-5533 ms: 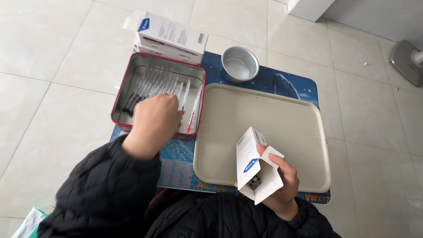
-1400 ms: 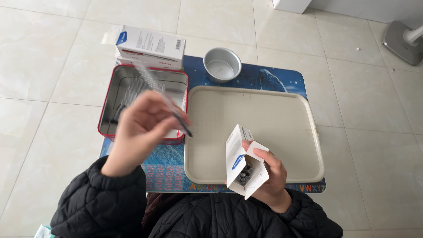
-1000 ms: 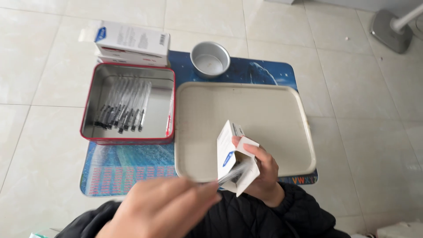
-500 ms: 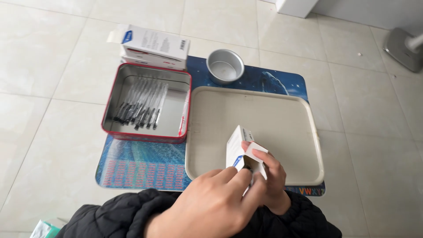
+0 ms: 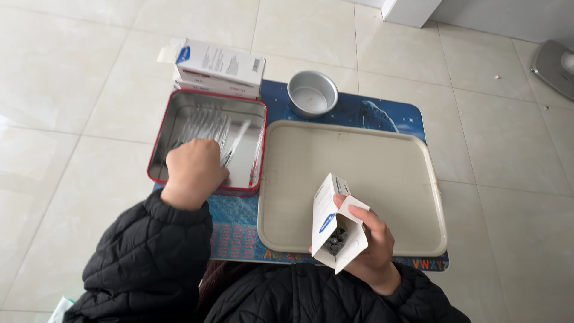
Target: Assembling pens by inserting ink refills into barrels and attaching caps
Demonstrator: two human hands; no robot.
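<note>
Red-rimmed tin (image 5: 258, 157): bare, dully reflective sheet metal inside, glossy lacquer outside. Round cup (image 5: 312, 94) at the mat's far edge: brushed, matt metal. Tray (image 5: 418, 179): smooth, matt beige plastic. Small box (image 5: 327, 222) in the right hand (image 5: 371, 245) and stacked boxes (image 5: 218, 67): smooth white card. Mat (image 5: 382, 115): glossy printed plastic. Sleeve (image 5: 149, 263): matt quilted black cloth. Floor (image 5: 72, 72): glossy pale tile.

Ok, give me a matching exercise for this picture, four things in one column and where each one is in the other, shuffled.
1 red-rimmed tin
2 small round metal cup
3 beige tray
4 open white carton

A in the right hand
B under the left hand
C behind the tray
D right of the tin

Pairs: 1-B, 2-C, 3-D, 4-A
</note>
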